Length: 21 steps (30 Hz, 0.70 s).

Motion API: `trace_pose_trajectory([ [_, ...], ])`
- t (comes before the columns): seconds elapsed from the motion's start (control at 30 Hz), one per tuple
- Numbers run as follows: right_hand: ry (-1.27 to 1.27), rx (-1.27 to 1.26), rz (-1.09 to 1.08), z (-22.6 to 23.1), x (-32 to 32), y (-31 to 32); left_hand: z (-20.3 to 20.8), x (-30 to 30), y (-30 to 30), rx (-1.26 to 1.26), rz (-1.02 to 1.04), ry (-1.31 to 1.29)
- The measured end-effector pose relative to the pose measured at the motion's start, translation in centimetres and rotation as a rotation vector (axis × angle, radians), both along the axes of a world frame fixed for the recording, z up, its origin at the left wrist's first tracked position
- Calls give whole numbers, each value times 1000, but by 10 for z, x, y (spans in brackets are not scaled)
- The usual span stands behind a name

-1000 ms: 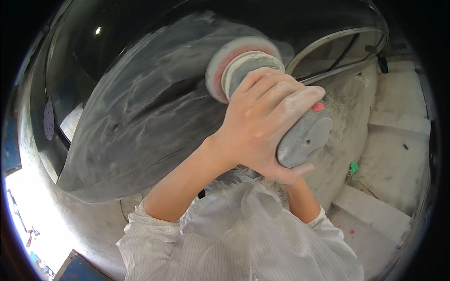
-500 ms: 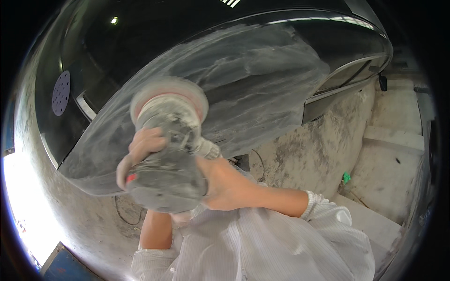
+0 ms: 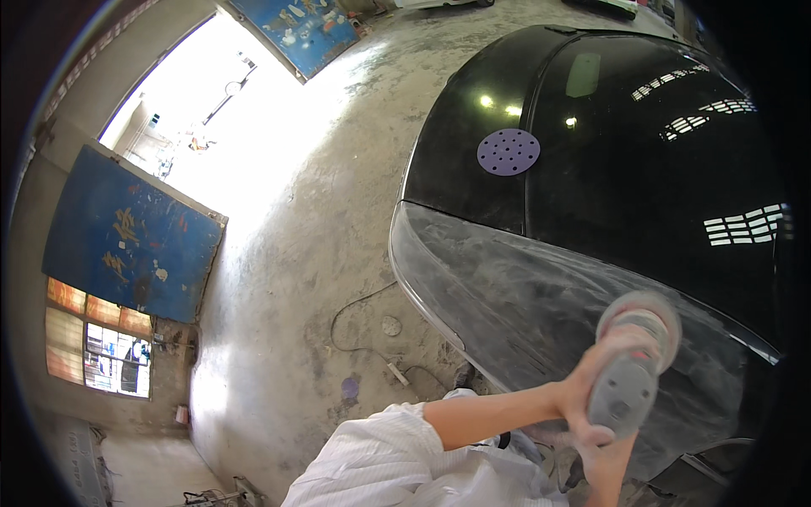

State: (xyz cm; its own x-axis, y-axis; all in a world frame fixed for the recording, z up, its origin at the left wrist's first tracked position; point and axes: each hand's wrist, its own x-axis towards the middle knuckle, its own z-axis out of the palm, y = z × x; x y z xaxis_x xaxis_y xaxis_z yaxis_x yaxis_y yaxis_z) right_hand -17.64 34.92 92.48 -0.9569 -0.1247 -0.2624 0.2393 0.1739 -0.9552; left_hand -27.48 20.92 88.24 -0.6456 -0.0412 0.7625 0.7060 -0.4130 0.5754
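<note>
With both hands I hold a dusty grey random orbital sander (image 3: 621, 397), its round pad (image 3: 663, 321) against the dull, dust-streaked side panel (image 3: 532, 296) of a black car. My left hand (image 3: 583, 384) is closed round the sander's body, and its fingers reach toward the pad end. Below, my right hand (image 3: 606, 456) grips the rear of the tool, partly hidden by it and blurred. A purple perforated sanding disc (image 3: 508, 152) lies on the car's glossy black rear, up and left of the sander.
A cable (image 3: 334, 325) curls over the dusty concrete floor (image 3: 287, 253) left of the car, ending near a pale block (image 3: 397, 373). A second purple disc (image 3: 350, 389) lies there. Farther left stands a worn blue metal door (image 3: 135, 237) beside a bright doorway. Other vehicles (image 3: 448, 3) are at the far edge.
My view has swung left, bringing the floor, doorway and car's rear into sight. The sander now appears at the lower right, still in both hands and on the dusty panel.
</note>
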Motion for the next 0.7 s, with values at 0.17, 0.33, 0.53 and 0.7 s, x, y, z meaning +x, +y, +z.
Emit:
trace_pose_trajectory([
  [0.17,136,-39,-284,-5,23,71,21,10,116,-128,-59,141],
  [0.33,213,-24,-465,-8,42,105,38,11,179,-183,-183,208],
  [0.53,180,-56,-293,-19,22,57,26,-9,95,-100,-97,157],
  [0.7,106,-74,37,-6,-8,-10,-8,5,-12,32,-108,-162],
])
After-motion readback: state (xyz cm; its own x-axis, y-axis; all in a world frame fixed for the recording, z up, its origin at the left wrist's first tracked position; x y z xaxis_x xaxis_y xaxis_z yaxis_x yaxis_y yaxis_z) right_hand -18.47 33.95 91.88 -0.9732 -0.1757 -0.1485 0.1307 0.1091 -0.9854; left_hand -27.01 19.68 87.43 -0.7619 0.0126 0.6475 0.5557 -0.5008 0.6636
